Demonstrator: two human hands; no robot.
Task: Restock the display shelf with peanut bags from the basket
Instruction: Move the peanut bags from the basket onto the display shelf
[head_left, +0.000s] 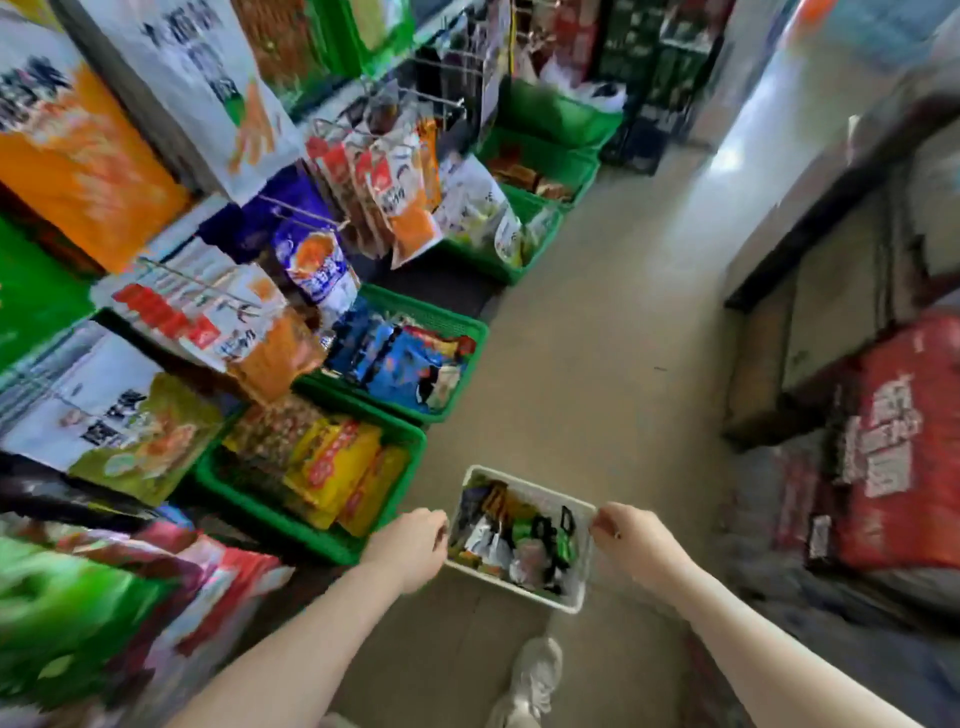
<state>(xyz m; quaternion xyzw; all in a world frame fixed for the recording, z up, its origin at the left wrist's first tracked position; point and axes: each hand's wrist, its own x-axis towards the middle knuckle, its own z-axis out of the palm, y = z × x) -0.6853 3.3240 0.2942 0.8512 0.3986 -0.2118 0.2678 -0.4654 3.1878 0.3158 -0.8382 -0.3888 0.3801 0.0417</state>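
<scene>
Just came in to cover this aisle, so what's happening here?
A person stands in a shop aisle and holds a white basket of mixed snack packets, left hand gripping one end, right hand the other. Green bins of bagged snacks line the shelving to their left. No packet has left the basket yet.

A row of green plastic crates (322, 525) runs along the left of the frame on the beige floor (597, 322), one holding yellow snack packets (337, 462), the next blue packets (400, 358). At right sits a red printed carton (898, 447); a white sneaker (535, 670) shows at bottom centre.
</scene>
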